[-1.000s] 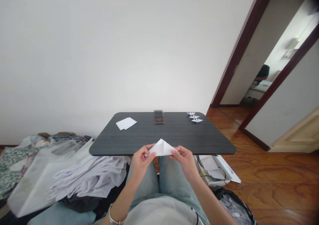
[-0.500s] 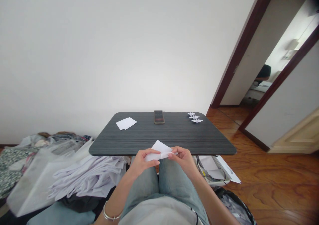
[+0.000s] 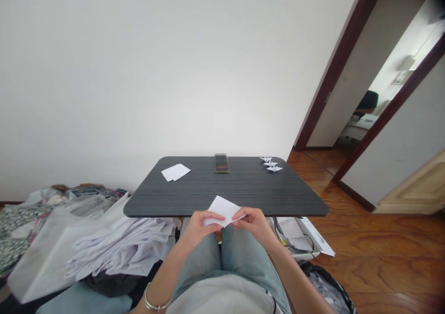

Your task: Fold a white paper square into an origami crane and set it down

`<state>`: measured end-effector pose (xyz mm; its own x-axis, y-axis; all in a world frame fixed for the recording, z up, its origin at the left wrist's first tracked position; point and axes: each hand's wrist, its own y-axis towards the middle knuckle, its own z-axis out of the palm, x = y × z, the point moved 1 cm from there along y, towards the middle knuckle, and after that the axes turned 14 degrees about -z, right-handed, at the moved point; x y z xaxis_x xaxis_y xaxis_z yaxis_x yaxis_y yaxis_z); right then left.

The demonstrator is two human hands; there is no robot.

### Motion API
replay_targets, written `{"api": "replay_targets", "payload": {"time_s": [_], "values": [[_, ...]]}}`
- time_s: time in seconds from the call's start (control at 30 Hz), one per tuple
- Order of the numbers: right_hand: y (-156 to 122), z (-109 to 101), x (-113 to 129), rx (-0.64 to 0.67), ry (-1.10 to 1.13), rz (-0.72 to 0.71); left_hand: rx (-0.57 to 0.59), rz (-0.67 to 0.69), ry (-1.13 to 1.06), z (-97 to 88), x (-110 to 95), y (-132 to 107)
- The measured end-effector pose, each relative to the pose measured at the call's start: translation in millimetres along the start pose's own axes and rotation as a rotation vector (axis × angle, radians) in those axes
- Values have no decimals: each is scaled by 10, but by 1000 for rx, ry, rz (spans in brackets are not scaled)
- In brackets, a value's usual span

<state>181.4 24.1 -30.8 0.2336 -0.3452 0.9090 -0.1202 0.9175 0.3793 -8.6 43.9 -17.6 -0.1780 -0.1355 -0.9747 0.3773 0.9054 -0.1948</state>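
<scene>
A folded piece of white paper (image 3: 223, 208) is held in the air just in front of the near edge of a dark table (image 3: 243, 189), above my knees. My left hand (image 3: 198, 227) pinches its left side with thumb and fingers. My right hand (image 3: 253, 222) pinches its right side. Both hands are closed on the paper, close together.
On the table lie a stack of white paper sheets (image 3: 175, 172) at the back left, a phone (image 3: 221, 163) at the back middle and several small folded paper figures (image 3: 271, 163) at the back right. Clothes and bags (image 3: 86, 240) are piled left; an open doorway (image 3: 375, 105) is right.
The paper was a spread triangle held by its two lower corners; my hands have come closer together and it is now folded into a smaller, tilted shape.
</scene>
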Motion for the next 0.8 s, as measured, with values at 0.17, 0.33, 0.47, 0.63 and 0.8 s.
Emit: {"api": "replay_targets", "payload": {"time_s": [0.17,0.33,0.47,0.63,0.8], "values": [[22,-4,-38,-42,8,-37,19,31,89,-27,-23,-31],[19,11,-12,-71,-17,-54,-26,46,98,-18,-51,-42],[23,35,15,-105,-62,-49,-59,98,104,33,-40,-37],[34,62,11,-182,-76,-29,-62,137,55,100,-19,-43],[24,76,31,-153,-176,-16,-21,118,-125,133,-56,-40]]}}
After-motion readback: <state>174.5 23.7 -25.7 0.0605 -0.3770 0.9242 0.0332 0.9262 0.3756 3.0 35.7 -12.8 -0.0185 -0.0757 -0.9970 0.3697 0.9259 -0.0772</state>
